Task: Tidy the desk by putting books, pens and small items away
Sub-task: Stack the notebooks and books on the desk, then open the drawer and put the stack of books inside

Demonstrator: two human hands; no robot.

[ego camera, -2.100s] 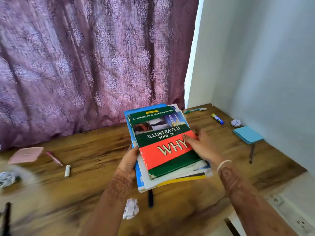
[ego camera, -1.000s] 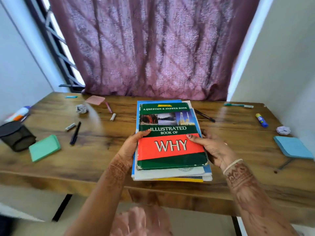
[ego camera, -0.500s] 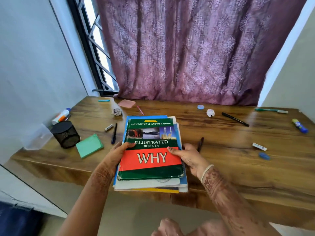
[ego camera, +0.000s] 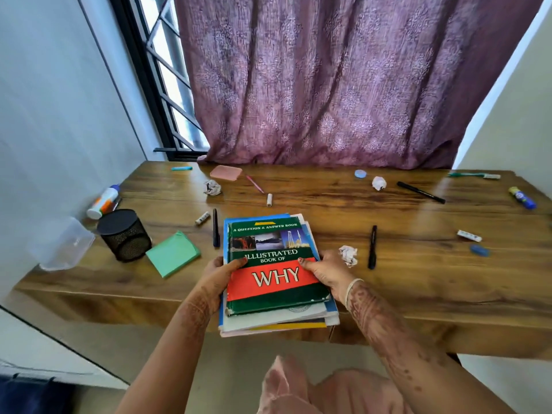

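Now | left hand (ego camera: 219, 271), right hand (ego camera: 325, 271) clasp book stack (ego camera: 274, 282) | crumpled paper (ego camera: 348, 255) beside right hand

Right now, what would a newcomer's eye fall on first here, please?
The stack of books, its top cover reading WHY, is held at the near edge of the desk by the left hand and right hand. Behind hangs a purple curtain; a black mesh cup stands far left.

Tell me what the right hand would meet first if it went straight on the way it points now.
The stack of books it grips: the right hand points forward and leftward, thumb on the green-and-red hardcover book on top. Going on would likely just push the stack.
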